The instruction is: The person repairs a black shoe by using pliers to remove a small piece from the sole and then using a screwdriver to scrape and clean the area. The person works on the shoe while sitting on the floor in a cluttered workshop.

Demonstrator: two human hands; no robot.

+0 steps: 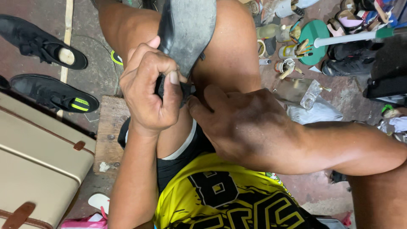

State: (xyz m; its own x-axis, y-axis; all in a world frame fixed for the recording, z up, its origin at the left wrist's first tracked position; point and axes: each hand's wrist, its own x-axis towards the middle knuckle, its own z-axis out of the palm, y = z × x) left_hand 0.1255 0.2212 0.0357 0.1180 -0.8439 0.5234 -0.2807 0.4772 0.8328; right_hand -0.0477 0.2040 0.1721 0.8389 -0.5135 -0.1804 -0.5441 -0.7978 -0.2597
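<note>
the black shoe (186, 34) rests sole up on the person's knee. the left hand (148, 95) is closed tight around its heel end. the right hand (246, 127) presses beside it, fingers hidden, so i cannot tell its grip. best to keep the shoe steady against the knee.

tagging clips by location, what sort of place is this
Most likely a small shoe repair workshop. The left hand grips a black shoe sole-up on the knee, two more black shoes wait on the floor, and glue pots with brushes stand nearby.
</note>
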